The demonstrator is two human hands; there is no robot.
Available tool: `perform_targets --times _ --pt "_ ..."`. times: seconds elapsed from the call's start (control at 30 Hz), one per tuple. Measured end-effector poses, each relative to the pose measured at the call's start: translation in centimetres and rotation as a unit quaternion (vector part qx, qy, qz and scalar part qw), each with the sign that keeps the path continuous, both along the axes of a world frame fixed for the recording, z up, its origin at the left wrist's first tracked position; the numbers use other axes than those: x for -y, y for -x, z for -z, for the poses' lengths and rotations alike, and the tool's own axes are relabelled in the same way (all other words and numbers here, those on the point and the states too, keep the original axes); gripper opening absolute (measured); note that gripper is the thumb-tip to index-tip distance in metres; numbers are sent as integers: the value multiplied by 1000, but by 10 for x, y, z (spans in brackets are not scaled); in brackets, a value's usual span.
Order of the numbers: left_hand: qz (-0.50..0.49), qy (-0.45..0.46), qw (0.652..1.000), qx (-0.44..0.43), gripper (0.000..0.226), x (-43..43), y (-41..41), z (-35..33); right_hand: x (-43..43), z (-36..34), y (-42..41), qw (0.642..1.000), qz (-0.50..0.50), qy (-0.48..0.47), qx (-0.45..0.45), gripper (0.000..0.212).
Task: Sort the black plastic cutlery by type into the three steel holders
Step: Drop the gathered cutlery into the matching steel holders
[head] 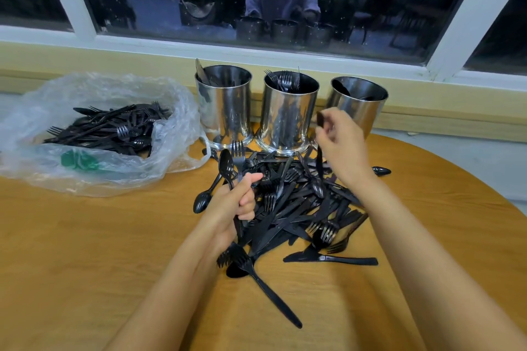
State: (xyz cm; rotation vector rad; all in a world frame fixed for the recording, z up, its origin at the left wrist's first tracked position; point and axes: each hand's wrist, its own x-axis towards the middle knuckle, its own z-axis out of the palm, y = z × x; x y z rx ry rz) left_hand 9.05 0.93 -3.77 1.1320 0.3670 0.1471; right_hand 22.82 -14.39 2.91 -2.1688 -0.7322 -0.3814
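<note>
A heap of black plastic cutlery [296, 208] lies on the wooden table in front of three steel holders. The left holder [225, 111] has knives in it, the middle holder [286, 117] has forks, and the right holder [358, 105] shows a spoon at its rim. My left hand [231, 202] grips a spoon [226, 164] and a fork [238, 154], their heads pointing up. My right hand [340, 145] hangs above the heap, in front of the right holder, pinching the handle of a spoon [319, 179] whose bowl hangs down.
A clear plastic bag [94, 151] with more black cutlery lies open at the left. The round table [85, 251] ends at a curved edge on the right. A sill and a dark window run behind the holders. Loose pieces lie near me, including a knife [330, 259] and a fork [256, 276].
</note>
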Motion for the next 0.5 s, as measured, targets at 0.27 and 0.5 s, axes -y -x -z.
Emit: perform_targets --times 0.27,0.5 --pt "-49 70 996 31 28 21 10 -14 9 21 74 906 -35 -297 -299 15" --pt "-91 106 989 49 27 39 13 -10 2 68 109 947 -66 -151 -275 10"
